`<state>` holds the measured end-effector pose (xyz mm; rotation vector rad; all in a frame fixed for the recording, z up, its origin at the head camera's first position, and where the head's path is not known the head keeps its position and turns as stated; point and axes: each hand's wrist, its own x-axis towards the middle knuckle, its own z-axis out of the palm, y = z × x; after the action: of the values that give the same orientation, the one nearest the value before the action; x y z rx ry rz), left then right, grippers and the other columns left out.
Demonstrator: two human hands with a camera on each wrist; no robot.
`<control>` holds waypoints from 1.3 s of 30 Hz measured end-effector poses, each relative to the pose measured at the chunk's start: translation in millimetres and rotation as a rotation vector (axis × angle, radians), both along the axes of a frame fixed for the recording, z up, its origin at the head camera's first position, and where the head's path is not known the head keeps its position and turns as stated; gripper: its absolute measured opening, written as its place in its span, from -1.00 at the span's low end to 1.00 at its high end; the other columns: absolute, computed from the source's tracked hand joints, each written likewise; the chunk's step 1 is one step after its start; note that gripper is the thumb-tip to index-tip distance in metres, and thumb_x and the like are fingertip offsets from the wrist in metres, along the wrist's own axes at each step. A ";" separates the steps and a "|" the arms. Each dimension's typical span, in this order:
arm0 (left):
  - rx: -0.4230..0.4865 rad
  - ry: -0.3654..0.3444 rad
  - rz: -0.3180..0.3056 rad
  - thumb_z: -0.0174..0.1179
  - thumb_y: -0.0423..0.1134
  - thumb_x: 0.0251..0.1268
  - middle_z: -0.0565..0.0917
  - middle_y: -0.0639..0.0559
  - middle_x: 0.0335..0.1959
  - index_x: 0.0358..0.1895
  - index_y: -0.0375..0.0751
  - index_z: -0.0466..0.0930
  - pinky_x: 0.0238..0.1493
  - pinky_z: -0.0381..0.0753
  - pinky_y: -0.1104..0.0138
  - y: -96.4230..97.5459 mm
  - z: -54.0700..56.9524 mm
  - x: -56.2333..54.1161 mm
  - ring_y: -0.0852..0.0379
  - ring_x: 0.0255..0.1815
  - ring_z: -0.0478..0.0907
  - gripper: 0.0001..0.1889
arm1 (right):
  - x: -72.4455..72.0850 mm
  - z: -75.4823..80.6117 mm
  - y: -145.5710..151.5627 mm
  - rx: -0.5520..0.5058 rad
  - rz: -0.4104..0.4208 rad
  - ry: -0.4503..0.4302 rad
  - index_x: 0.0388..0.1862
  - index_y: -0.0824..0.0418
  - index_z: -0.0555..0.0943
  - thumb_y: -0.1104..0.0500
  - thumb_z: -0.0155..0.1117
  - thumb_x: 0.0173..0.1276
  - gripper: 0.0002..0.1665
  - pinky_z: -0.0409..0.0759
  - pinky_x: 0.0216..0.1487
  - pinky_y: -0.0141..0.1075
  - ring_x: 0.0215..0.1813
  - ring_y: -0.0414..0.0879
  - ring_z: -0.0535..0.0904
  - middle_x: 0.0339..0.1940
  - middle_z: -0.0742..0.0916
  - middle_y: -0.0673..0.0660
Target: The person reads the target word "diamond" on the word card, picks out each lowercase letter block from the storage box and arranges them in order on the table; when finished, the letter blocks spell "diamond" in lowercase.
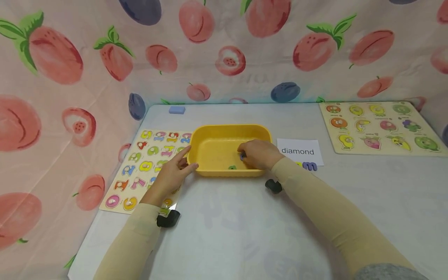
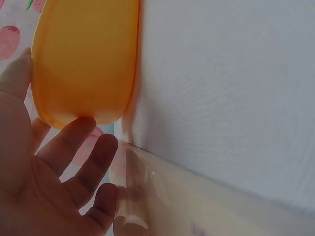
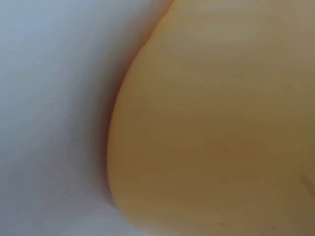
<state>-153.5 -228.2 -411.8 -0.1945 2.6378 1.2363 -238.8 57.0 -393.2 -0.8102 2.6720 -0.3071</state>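
A yellow tray (image 1: 213, 173) stands in the middle of the table. At its left end my left hand (image 1: 171, 175) holds the rim, the thumb by the near corner and fingers along the outer side; the left wrist view shows the other fingers loosely bent below the tray (image 2: 88, 64). My right hand (image 1: 260, 153) reaches into the tray's right part and pinches a small blue piece (image 1: 242, 156), mostly hidden by the fingers. A small green piece (image 1: 232, 167) lies inside near the front wall. The right wrist view shows only the tray's wall (image 3: 206, 128) and white cloth.
A white card (image 1: 304, 146) printed "diamond" lies right of the tray, with a purple letter m (image 1: 309, 166) and a yellow piece partly behind the sleeve. A number puzzle board (image 1: 120, 200) lies left, a fruit board (image 1: 381, 132) back right, a blue block (image 1: 177, 110) behind.
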 end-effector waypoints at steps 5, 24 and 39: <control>-0.001 0.006 -0.010 0.26 0.16 0.35 0.44 -0.18 0.41 0.59 0.40 0.07 0.40 0.26 -0.10 -0.4 0.1 0.1 -0.11 0.41 0.37 -0.20 | 0.5 -0.1 -0.6 0.008 -0.006 0.012 0.22 0.16 0.63 0.11 0.29 0.44 -0.60 0.45 0.31 -0.06 0.01 0.03 0.53 0.04 0.71 0.07; -0.005 0.005 -0.011 0.26 0.15 0.35 0.44 -0.17 0.41 0.59 0.41 0.07 0.40 0.26 -0.11 0.3 1.6 0.1 -0.12 0.40 0.37 -0.20 | 0.0 -2.4 0.8 0.000 0.019 0.038 0.21 0.15 0.63 0.07 0.30 0.43 -0.59 0.50 0.22 -0.10 -0.02 0.02 0.55 0.00 0.71 0.05; 0.008 -0.003 0.000 0.26 0.16 0.35 0.44 -0.17 0.41 0.58 0.43 0.07 0.40 0.27 -0.10 0.4 0.9 0.1 -0.12 0.40 0.36 -0.20 | 0.2 -1.3 0.0 0.006 0.073 0.052 0.18 0.09 0.65 0.10 0.28 0.44 -0.64 0.50 0.23 -0.10 0.01 0.01 0.58 0.02 0.72 0.04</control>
<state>-153.4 -227.8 -410.9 -0.1947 2.6296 1.2455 -238.6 57.0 -394.5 -0.9236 2.6824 -0.2626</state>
